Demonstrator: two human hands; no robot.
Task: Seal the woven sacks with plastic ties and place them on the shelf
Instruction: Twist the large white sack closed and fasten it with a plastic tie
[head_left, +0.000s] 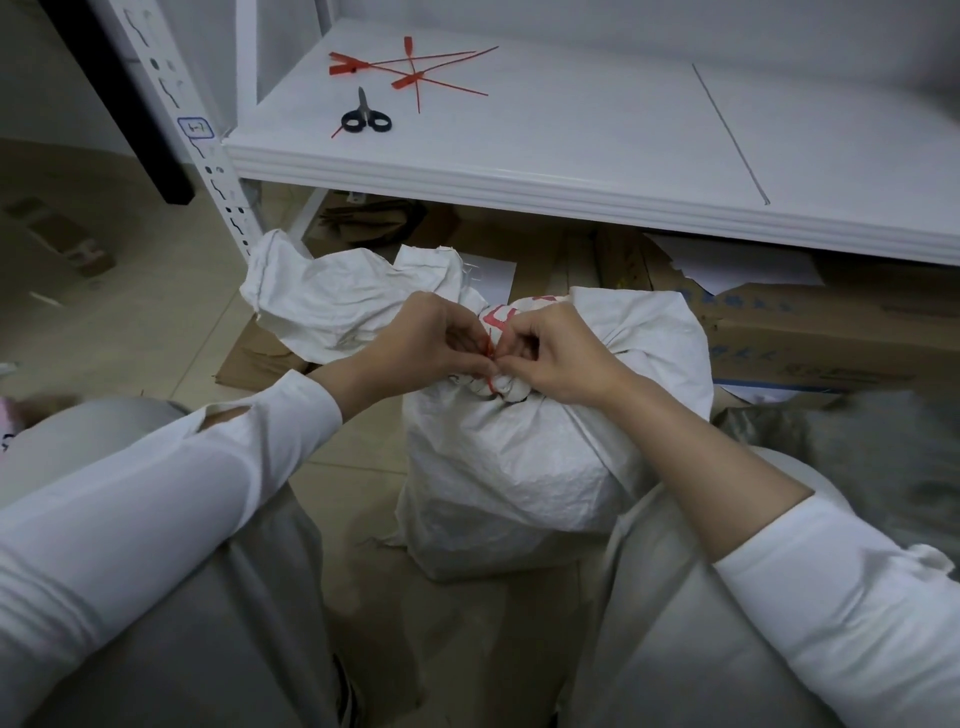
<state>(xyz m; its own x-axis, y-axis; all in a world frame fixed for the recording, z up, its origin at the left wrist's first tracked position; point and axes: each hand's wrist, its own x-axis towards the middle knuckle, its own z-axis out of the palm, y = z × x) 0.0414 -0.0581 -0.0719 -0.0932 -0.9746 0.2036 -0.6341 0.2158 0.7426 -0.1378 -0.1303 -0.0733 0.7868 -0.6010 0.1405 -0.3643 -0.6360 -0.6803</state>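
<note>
White woven sack (519, 457) stands upright on the tiled floor between the person's knees, below and in front of the shelf (519, 171) edge. Its neck is gathered into a bunch, and a red tie (488, 349) loops round that bunch.

Left hand (421, 338): fingers curled, thumb and fingertips pinching the red tie at the neck. Right hand (561, 353): fingers likewise curled, pinching the same tie from the other side. The two hands meet at the fingertips. Whether the tie is locked cannot be told, as the hands cover the join.

Crumpled white fabric (337, 301) lies behind the left hand; whether it is this sack's mouth or another sack cannot be told.

On the shelf, towards its left end, spare ties (410, 67) lie crossed in a loose heap, with black-handled scissors (365, 117) just beside them, nearer the edge. Cardboard boxes (805, 332) sit under the shelf, right of the sack.
</note>
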